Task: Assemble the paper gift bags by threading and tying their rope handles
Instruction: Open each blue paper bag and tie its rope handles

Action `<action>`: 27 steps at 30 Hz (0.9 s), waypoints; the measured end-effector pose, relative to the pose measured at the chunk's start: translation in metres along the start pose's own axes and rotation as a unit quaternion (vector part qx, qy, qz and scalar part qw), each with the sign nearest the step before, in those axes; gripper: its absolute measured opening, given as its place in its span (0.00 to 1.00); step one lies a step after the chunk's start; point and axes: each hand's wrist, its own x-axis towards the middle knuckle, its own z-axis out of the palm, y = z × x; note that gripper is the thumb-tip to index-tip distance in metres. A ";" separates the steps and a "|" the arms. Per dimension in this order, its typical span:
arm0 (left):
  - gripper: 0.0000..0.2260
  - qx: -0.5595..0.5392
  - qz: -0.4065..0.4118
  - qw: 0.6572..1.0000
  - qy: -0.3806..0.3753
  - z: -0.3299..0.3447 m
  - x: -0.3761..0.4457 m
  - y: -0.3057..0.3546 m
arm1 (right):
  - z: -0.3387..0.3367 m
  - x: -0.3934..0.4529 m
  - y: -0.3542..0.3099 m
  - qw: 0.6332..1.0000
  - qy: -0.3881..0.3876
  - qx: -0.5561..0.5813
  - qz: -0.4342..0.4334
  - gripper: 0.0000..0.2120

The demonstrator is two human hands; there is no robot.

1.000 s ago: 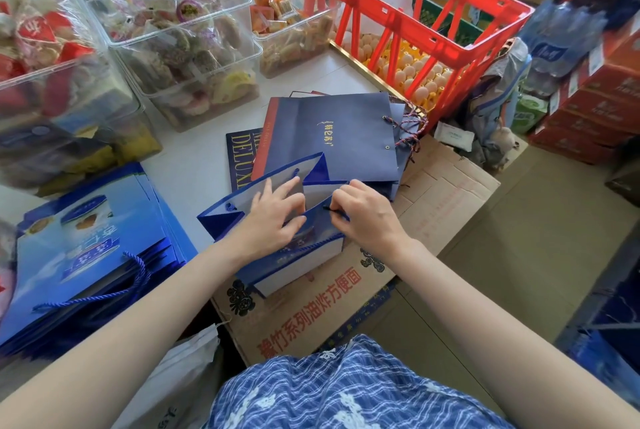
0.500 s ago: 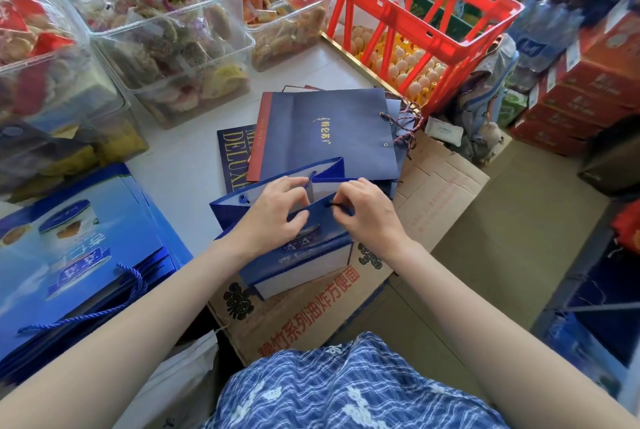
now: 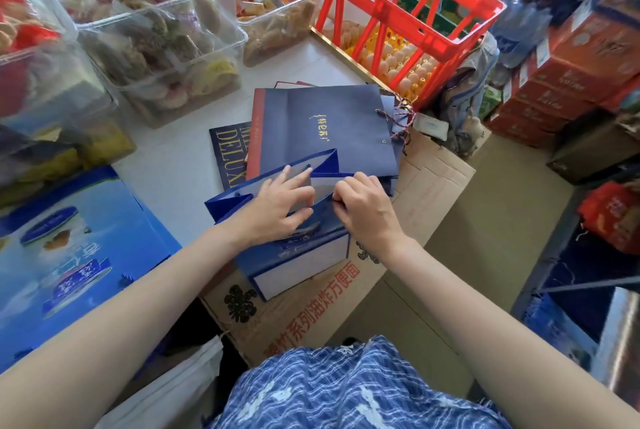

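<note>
At my twelve o'clock sits a red plastic lattice crate (image 3: 398,9); at ten, clear plastic tubs of wrapped snacks (image 3: 162,33); at six, a brown printed cardboard box (image 3: 311,310).

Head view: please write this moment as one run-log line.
step: threading handle | left hand: holds open blue paper gift bag | right hand: pinches dark rope end at bag rim | knot: not visible

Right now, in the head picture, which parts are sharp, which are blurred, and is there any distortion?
Head view: both hands, left and right, and the open blue bag look fairly sharp; the snack bins at upper left and the stacked cartons at right are smeared; the wide lens bends the red crate and stretches the forearms; light is soft, without hard shadows.
</note>
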 end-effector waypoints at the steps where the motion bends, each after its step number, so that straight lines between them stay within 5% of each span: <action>1: 0.07 -0.010 -0.004 1.000 -0.001 -0.002 -0.001 0.000 | 0.001 0.001 0.001 1.000 0.005 -0.011 -0.023 0.12; 5: 0.14 -0.048 0.016 0.999 -0.010 -0.008 -0.002 -0.004 | -0.009 0.008 0.015 0.995 -0.015 -0.046 -0.090 0.16; 10: 0.08 -0.033 0.062 0.997 0.024 0.002 -0.003 -0.005 | -0.018 0.018 0.020 0.984 -0.102 -0.062 -0.134 0.17; 13: 0.13 -0.164 -0.046 0.978 0.122 -0.003 -0.001 0.005 | -0.015 0.016 0.022 0.987 -0.077 -0.053 -0.129 0.14; 19: 0.17 -0.251 -0.251 0.935 0.001 -0.014 0.022 0.031 | -0.006 0.026 0.018 0.984 -0.051 0.018 -0.167 0.13; 22: 0.05 -0.301 -0.299 0.906 0.017 -0.012 0.033 0.041 | -0.002 0.022 0.030 0.982 -0.050 0.071 -0.166 0.12; 27: 0.06 -0.312 -0.340 0.880 0.115 0.009 0.044 0.052 | 0.002 0.019 0.052 0.979 -0.073 0.106 -0.156 0.12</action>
